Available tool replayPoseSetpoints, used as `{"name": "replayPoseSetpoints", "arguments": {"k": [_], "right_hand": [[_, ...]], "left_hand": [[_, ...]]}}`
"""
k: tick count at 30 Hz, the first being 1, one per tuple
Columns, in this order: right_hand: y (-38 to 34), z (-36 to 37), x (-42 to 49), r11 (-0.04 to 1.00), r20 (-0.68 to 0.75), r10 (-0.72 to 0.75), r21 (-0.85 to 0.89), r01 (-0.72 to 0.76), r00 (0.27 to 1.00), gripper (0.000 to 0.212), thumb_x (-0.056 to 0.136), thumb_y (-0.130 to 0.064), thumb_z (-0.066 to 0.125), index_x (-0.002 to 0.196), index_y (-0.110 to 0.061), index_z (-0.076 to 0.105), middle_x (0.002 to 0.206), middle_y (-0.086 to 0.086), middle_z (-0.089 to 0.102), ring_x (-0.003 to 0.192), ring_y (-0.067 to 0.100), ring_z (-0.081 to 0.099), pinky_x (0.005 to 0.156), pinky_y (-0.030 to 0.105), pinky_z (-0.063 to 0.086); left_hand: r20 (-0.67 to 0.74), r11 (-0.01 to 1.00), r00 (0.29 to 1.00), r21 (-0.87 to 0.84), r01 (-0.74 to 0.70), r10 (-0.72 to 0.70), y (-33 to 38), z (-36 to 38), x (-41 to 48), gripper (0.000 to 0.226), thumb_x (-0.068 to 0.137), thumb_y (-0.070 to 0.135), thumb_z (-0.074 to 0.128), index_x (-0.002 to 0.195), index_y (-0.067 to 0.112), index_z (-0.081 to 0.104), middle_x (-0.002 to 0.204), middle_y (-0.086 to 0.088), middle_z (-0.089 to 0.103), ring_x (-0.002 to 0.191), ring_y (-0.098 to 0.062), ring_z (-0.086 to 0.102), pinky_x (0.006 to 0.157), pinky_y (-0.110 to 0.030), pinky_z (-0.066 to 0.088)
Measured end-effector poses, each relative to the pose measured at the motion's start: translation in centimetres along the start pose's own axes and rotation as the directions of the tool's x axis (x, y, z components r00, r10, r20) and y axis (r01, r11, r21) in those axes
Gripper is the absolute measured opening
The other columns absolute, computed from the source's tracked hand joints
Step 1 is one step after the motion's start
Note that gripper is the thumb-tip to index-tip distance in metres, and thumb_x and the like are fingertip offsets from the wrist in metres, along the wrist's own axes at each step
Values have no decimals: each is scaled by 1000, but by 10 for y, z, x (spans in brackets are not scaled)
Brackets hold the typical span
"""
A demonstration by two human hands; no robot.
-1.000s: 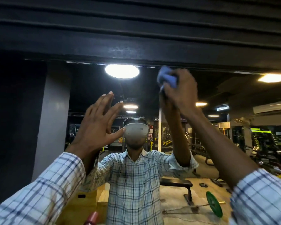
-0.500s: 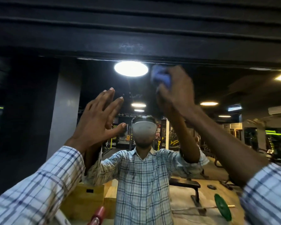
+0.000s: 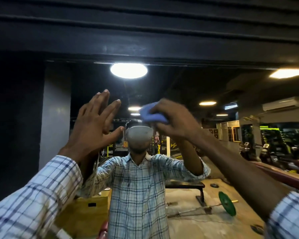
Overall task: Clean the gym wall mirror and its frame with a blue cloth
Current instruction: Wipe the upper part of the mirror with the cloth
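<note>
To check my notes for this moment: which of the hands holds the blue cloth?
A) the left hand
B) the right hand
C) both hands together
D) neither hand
B: the right hand grips the blue cloth, while the left hand is spread open with straight fingers and holds nothing.

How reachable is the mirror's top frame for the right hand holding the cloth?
Probably yes. The right hand grips the blue cloth below the black top frame; only bare mirror lies between them, and the left hand rests flat off to the side.
</note>
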State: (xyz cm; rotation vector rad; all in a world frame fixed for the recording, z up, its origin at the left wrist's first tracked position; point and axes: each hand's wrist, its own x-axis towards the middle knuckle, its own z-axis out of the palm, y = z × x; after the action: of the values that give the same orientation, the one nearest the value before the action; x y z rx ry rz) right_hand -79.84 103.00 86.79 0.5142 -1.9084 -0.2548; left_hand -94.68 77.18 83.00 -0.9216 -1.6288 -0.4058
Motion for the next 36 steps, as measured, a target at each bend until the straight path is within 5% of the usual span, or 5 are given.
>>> {"name": "replayPoseSetpoints", "arguments": {"k": [4,9,14,18,36], "right_hand": [[-3,2,-16,855,-491,503,161,-493,711,34,90,-18,72,122,-18,62,118,-2,58,102,-1,50,93,18,49],[-49,30,-43,994,209,-51,-88,70,977,36,92,-29,66,126,-20,60,121,2,58,105,9,53,89,19,43],[-37,28,-24,806,-441,586,233,-544,680,36,88,-23,73,123,-19,62,117,-6,59,98,-6,53,92,25,53],[-80,54,-12,999,50,37,18,-38,998,31,87,-31,65,116,-19,64,111,-3,60,98,9,55,84,22,48],[-58,49,76,862,-475,477,90,-498,740,36,89,-22,72,124,-17,61,117,-2,55,100,6,52,90,27,53]], "left_hand": [[15,999,999,-4,-33,33,-15,-5,-8,87,89,72,45,163,31,26,174,-1,3,160,-24,7,124,-55,23],[3,999,999,-26,-35,35,-28,-9,-12,86,88,71,48,162,31,29,174,-3,5,160,-25,9,124,-54,24],[8,999,999,-39,-36,37,-43,-13,-18,85,88,67,52,162,32,29,174,-2,5,160,-24,8,124,-55,24],[0,999,999,-28,-47,47,-55,-14,-19,85,87,67,53,161,32,30,174,-3,6,160,-25,8,123,-55,26],[-17,999,999,-23,-31,31,-89,-19,-37,85,88,67,54,162,35,26,174,-1,2,160,-23,5,125,-54,19]]}}
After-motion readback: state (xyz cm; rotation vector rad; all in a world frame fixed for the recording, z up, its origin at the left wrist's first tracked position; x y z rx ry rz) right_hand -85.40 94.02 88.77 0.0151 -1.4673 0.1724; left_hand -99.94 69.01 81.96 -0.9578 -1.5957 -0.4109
